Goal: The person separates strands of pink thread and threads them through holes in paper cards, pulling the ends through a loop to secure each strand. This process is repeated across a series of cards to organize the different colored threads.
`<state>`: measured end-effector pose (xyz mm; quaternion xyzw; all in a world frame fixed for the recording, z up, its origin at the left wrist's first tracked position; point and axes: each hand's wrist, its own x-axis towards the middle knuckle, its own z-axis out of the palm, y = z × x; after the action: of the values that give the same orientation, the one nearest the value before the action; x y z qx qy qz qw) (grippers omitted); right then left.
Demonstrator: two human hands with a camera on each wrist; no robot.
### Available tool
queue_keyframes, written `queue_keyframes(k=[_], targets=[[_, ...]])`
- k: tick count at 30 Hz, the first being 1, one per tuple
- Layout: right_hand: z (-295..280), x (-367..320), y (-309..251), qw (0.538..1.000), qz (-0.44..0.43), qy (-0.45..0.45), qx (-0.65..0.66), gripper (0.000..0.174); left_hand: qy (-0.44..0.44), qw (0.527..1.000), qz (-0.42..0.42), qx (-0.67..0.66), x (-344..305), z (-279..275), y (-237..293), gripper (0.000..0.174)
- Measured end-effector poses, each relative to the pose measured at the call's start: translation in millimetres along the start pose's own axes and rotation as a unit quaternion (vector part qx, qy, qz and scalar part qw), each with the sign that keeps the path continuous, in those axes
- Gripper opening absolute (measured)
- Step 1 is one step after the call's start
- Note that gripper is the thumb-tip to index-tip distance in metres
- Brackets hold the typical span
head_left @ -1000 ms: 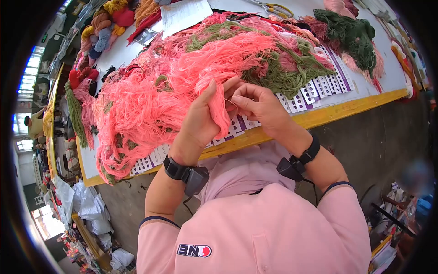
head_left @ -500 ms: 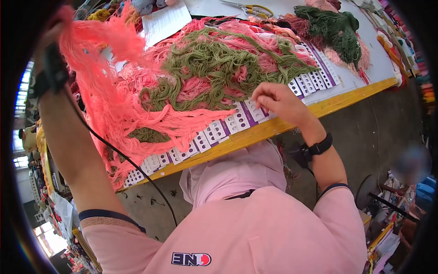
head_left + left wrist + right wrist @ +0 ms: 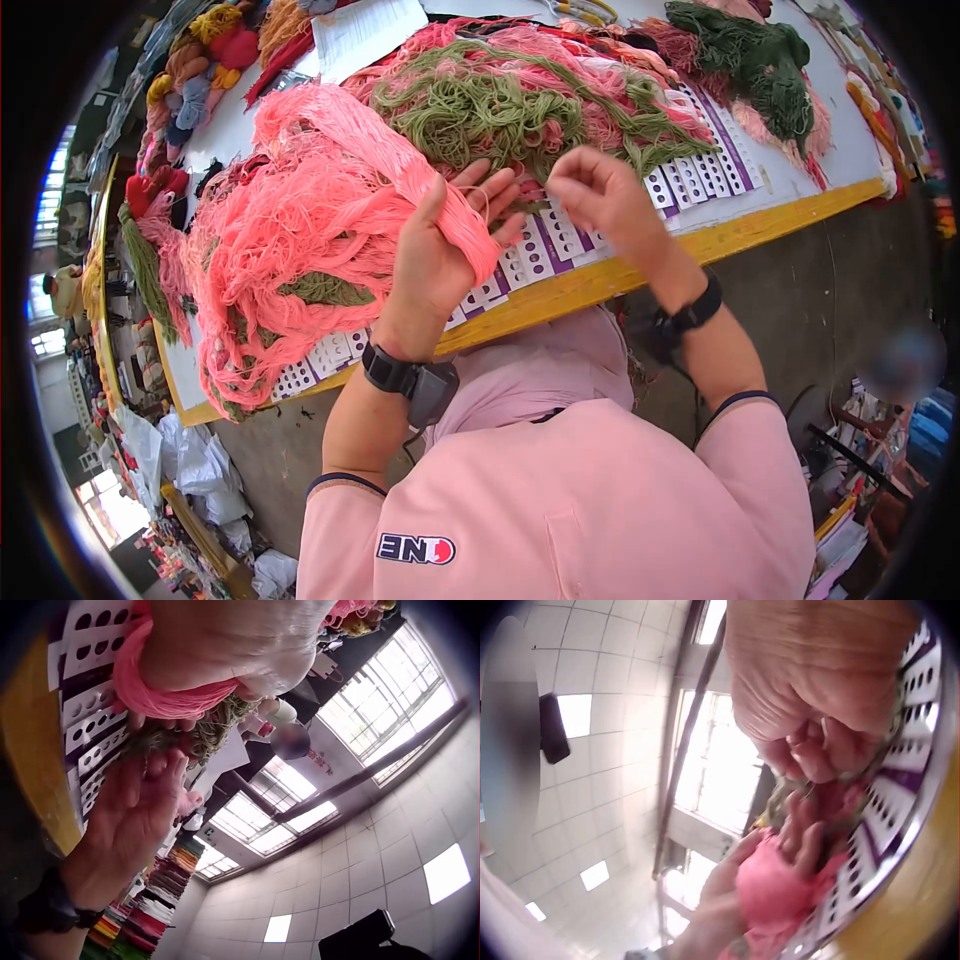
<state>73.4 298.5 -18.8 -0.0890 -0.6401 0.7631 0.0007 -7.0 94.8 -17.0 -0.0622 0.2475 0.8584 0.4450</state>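
Note:
A thick skein of bright pink yarn [image 3: 385,150] lies across the upturned palm of my left hand [image 3: 425,255], between the raised thumb and the loosely spread fingers. The left wrist view shows the pink strands [image 3: 161,701] bending round the hand. To its right, my right hand [image 3: 610,205] is curled, thumb against the forefinger. A fine thread [image 3: 810,787] shows at its fingertips in the right wrist view, where the left fingers are close below. More pink yarn [image 3: 270,240] spreads leftward over the table, and olive-green yarn [image 3: 490,110] is heaped behind the hands.
White cards with punched holes [image 3: 535,245] line the yellow table edge [image 3: 590,280]. Dark green yarn [image 3: 755,85] lies at right. At the back are a paper sheet [image 3: 365,35] and scissors [image 3: 590,10]; coloured skeins [image 3: 195,85] lie at back left.
My left hand swung far left and up with the pink skein, then came back beside the right hand. The pink yarn shifted left, uncovering the green yarn. The right hand stayed near the table's front.

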Motion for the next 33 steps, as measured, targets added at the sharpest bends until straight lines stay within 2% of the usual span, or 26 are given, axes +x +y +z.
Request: queue_keyframes(k=[2,5,8,9,12,13,15,18,19,22,25,28,33], targets=[[36,-7,-3,0.998,-0.004,-0.006,-0.056,0.007,-0.017,1.000,-0.001,-0.002,-2,-2,-4,0.057],[63,2,21,0.998,0.021,-0.041,-0.036,0.009,-0.046,0.999,-0.010,-0.014,-3,-3,-4,0.058],[60,-1,11,0.994,0.076,-0.017,0.080,0.010,-0.012,1.000,-0.011,-0.016,-10,-11,5,0.059],[60,-3,11,0.992,0.089,-0.011,0.089,0.010,0.003,1.000,-0.003,-0.011,-13,-11,5,0.056],[56,-4,18,0.975,0.127,-0.012,0.179,0.013,0.005,1.000,0.002,0.025,-14,-19,3,0.062],[56,-4,19,0.978,0.129,-0.017,0.165,0.013,0.000,1.000,0.003,0.020,-15,-17,4,0.062],[55,-4,21,0.981,0.132,-0.024,0.138,0.015,-0.010,1.000,0.004,0.010,-16,-11,3,0.062],[74,-2,25,0.997,0.061,-0.042,0.012,0.014,-0.029,0.998,-0.020,0.044,-10,-15,2,0.060],[77,0,25,0.998,0.036,-0.034,0.026,0.013,-0.030,0.998,-0.020,0.055,-11,-17,4,0.060],[73,-6,9,0.992,0.080,0.000,0.099,0.013,-0.010,0.996,-0.003,0.092,-17,-22,9,0.059],[66,-7,15,0.988,0.115,-0.013,0.106,0.013,0.033,0.993,0.022,0.115,-20,-19,5,0.058],[77,-4,20,0.996,0.087,-0.027,0.019,0.011,0.034,0.993,0.026,0.107,-17,-19,1,0.057],[75,-6,13,0.994,0.066,-0.002,0.088,0.010,0.045,0.994,0.040,0.093,-25,-17,7,0.052]])
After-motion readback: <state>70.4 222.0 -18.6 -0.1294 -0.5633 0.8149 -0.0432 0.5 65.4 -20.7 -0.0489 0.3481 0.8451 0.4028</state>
